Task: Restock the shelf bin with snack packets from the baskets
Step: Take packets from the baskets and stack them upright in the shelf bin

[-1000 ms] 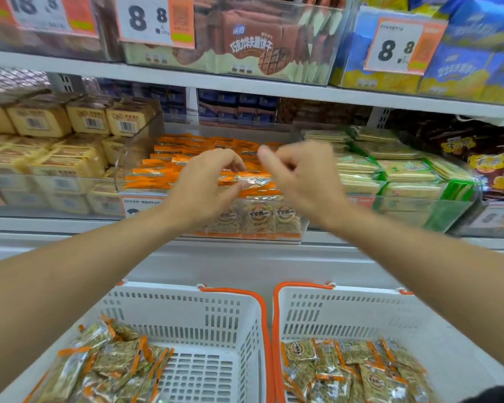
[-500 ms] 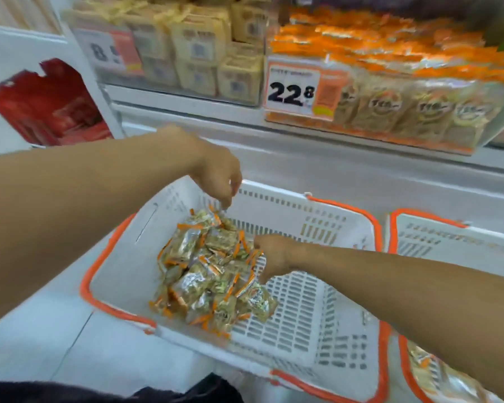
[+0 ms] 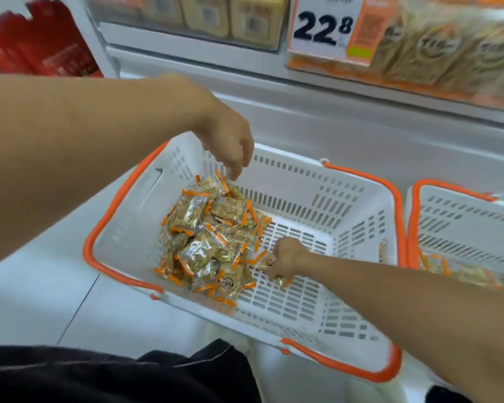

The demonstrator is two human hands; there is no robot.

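Head view. A white, orange-rimmed basket (image 3: 326, 199) is seen at centre; a heap of snack packets (image 3: 207, 242), clear with orange ends, is piled at its left. One packet (image 3: 269, 261) is gripped by the right hand (image 3: 287, 257). The left hand (image 3: 230, 146) is held above the heap, fingers loosely down, nothing gripped. A second basket (image 3: 463, 216) is placed at right. Far right, the shelf bin (image 3: 448, 53) is tagged "22.8" (image 3: 323, 26); packet print is blurred.

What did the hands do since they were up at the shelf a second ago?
Both hands came down from the shelf bin into the left basket. The right hand now grips a packet; the left hand reaches down at the pile of packets. The baskets stayed put.
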